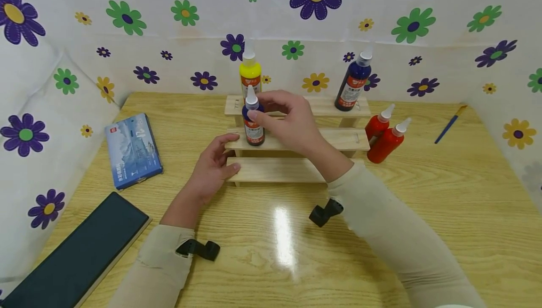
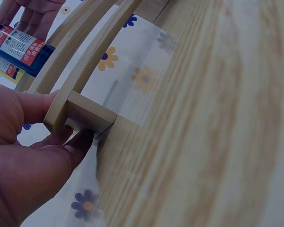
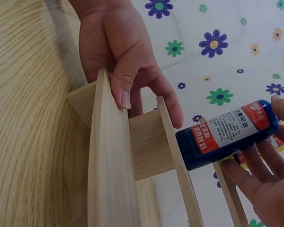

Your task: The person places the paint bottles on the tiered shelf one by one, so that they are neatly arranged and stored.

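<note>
A three-step wooden rack (image 1: 279,170) stands on the table. My right hand (image 1: 296,122) holds a dark blue ink bottle (image 1: 254,129) between thumb and fingers; the bottle is upright, its base at the left end of the middle step, its white pointed cap up. In the right wrist view its red and white label (image 3: 229,127) faces out. My left hand (image 1: 211,167) grips the rack's left end, thumb on the bottom step and fingers at the middle one. A yellow bottle (image 1: 250,70) stands behind on the top step, partly hidden. Another dark blue bottle (image 1: 353,84) is at that step's right end.
Two red bottles (image 1: 386,144) stand right of the rack. A paintbrush (image 1: 449,125) lies farther right. On the left are a blue box (image 1: 133,150) and a dark flat board (image 1: 80,256). A flowered cloth (image 1: 271,21) hangs behind the table.
</note>
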Motion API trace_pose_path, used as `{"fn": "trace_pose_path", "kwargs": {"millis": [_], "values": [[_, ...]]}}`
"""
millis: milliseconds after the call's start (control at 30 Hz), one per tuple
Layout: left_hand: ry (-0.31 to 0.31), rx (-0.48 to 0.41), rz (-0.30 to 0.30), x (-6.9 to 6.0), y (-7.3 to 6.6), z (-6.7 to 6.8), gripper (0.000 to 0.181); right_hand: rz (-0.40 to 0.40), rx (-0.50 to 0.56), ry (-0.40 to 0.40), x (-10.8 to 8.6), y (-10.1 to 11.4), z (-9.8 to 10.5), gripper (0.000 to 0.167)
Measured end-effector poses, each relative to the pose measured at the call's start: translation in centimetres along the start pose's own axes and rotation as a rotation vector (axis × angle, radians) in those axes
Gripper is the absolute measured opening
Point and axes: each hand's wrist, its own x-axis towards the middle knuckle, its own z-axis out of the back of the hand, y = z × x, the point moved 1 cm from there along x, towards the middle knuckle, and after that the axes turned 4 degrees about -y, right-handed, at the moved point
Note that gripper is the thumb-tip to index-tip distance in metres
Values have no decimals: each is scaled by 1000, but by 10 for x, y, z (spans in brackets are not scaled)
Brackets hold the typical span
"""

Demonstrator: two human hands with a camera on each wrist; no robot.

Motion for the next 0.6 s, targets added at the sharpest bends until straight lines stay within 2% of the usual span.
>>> {"fn": "trace_pose_path", "kwargs": {"millis": [333, 600], "values": [[-4, -6, -5, 1, 0, -1, 66, -29, 44, -55, -16, 2, 16, 37], [-10, 14, 1, 0, -1, -1, 66, -18, 79, -50, -36, 14, 36, 39]]}}
